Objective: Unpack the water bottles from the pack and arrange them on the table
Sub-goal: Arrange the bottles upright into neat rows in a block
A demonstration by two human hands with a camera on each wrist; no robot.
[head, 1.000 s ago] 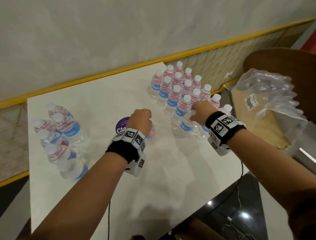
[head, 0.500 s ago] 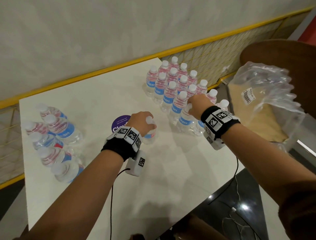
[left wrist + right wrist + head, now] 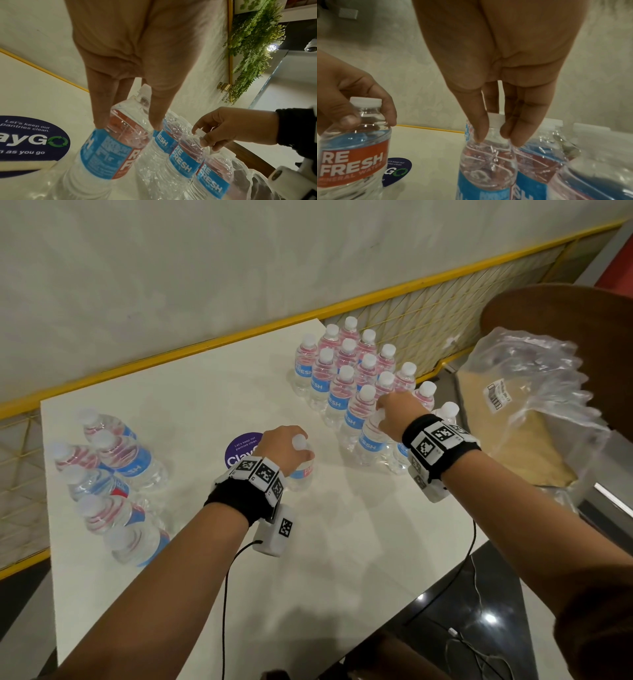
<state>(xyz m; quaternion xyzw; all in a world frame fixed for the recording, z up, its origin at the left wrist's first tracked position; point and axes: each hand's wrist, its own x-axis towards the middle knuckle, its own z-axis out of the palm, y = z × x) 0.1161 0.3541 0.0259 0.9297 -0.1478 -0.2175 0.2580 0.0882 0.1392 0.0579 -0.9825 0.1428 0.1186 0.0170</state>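
My left hand (image 3: 291,446) (image 3: 128,125) grips a clear water bottle (image 3: 301,470) (image 3: 109,148) by its shoulder; it has a blue and red label and stands on the white table (image 3: 325,542) beside a purple sticker (image 3: 239,455). My right hand (image 3: 390,412) (image 3: 494,136) pinches the neck of another bottle (image 3: 370,443) (image 3: 488,162) at the near end of a block of several upright bottles (image 3: 349,368). Several more bottles (image 3: 113,474) stand at the table's left. The empty plastic wrap (image 3: 534,392) lies to the right.
The wrap rests on a brown chair (image 3: 565,313) past the table's right edge. A yellow rail (image 3: 205,350) and a wall run behind the table. Cables (image 3: 224,594) trail off the near edge over a dark floor.
The left hand has shifted on its bottle, so the white cap now shows beside the fingers. The right hand stays on the near bottle's neck.
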